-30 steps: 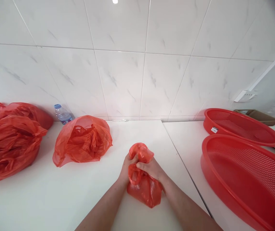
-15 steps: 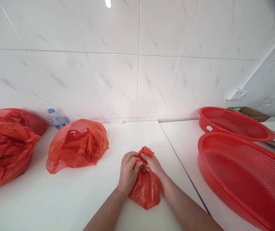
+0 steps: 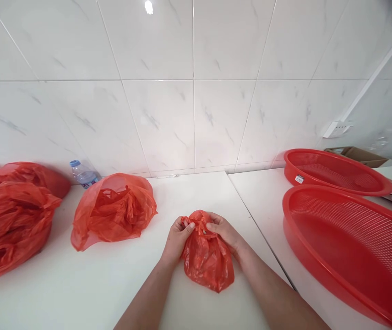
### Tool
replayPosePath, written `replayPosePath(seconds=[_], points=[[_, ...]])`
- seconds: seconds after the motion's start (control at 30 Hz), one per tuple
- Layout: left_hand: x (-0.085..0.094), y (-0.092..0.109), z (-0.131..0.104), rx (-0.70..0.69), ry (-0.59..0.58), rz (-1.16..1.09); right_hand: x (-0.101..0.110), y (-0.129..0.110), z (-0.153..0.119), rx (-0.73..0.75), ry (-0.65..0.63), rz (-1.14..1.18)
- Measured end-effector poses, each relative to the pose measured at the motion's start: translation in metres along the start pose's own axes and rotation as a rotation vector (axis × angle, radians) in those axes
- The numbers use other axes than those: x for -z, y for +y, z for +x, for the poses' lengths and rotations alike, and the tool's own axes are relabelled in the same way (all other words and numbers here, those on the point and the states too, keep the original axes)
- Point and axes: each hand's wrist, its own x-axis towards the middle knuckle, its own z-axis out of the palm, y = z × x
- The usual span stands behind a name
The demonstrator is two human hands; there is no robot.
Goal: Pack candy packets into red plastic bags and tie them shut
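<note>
Small red bag (image 3: 209,261): between the two hands, left of the worktop (image 3: 113,288) seam and well in from the back edge; whether its bottom rests there, I cannot tell.
Left hand (image 3: 177,238): thumb and fingers pinching the bag's upper left edge.
Right hand (image 3: 226,231): thumb on top, fingers partly hidden behind, pinching the upper right edge.
Open red bag (image 3: 113,211): left of the hands, toward the back edge.
Bottle (image 3: 84,174): blue-capped, at the back edge, behind that bag.
Red bundle (image 3: 13,220): far left.
Front basket (image 3: 297,245): right of the seam, before the rear basket (image 3: 316,182).
</note>
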Motion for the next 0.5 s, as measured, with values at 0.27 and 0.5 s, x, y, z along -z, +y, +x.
replayPosePath(seconds=[0.27, 0.5], points=[[-0.017, 0.003, -0.009, -0.013, -0.095, 0.109, 0.012, 0.018, 0.011, 0.120, 0.414, -0.733], [-0.025, -0.004, -0.016, -0.114, -0.038, 0.506, 0.009, 0.019, 0.012, 0.157, 0.495, -0.895]])
